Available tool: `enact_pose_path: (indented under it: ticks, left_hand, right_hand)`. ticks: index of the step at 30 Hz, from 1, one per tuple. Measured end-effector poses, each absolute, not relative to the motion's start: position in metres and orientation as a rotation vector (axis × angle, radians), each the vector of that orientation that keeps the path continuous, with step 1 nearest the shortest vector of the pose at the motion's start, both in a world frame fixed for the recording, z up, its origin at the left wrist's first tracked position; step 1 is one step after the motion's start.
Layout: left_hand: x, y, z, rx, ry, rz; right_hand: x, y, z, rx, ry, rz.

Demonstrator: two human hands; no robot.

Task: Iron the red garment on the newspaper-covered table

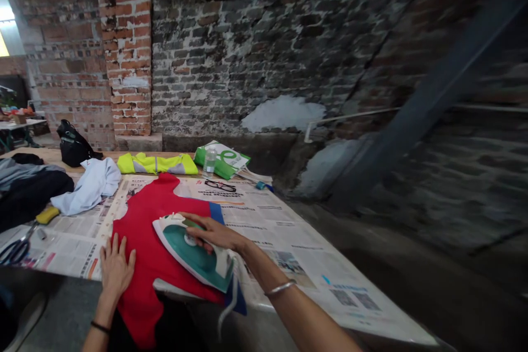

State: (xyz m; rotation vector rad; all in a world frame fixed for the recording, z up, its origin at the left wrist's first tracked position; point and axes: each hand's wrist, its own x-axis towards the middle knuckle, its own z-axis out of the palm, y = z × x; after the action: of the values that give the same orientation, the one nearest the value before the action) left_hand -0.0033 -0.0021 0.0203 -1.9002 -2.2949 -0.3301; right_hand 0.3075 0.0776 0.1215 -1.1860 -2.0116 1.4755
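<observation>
A red garment (pixel 142 214) with blue trim lies spread over the newspaper-covered table, part of it hanging off the front edge. My right hand (pixel 212 232) is wrapped round the handle of a green and white clothes iron (pixel 185 247), which rests on the garment with its tip pointing up and left. From the iron's rear a white cord (pixel 234 291) droops over the table edge. My left hand (pixel 116 265) lies flat at the garment's left edge, fingers spread, partly on the red cloth and partly on the newspaper.
Left of the garment lie a white cloth (pixel 93 186), dark clothes (pixel 33 192) and scissors (pixel 18 247). Behind it are a yellow hi-vis garment (pixel 159 164), a clear bottle (pixel 209 162), a green-white bag (pixel 226 159) and glasses (pixel 220 186). A brick wall (pixel 231 60) stands beyond the newspaper (pixel 289 231).
</observation>
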Motion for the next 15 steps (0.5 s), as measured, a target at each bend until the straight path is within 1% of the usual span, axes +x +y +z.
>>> enact_pose_path:
  ticks: [3,7,12,15]
  left_hand:
    - [-0.002,-0.003,0.02,-1.899,-2.305,-0.327]
    - [-0.003,-0.002,0.017,-1.898,-2.313,-0.336]
    - [-0.004,0.001,0.009,-1.872,-2.28,-0.392]
    - [-0.006,0.0,0.004,-1.874,-2.262,-0.412]
  right_hand:
    - [0.281,0.091,0.12,-1.33,-1.883,1.331]
    - [0.244,0.115,0.124,-1.413,-1.788,1.328]
    - [0.221,0.132,0.128,-1.323,-1.839,1.365]
    - [0.228,0.128,0.126,-1.15,-1.984,1.515]
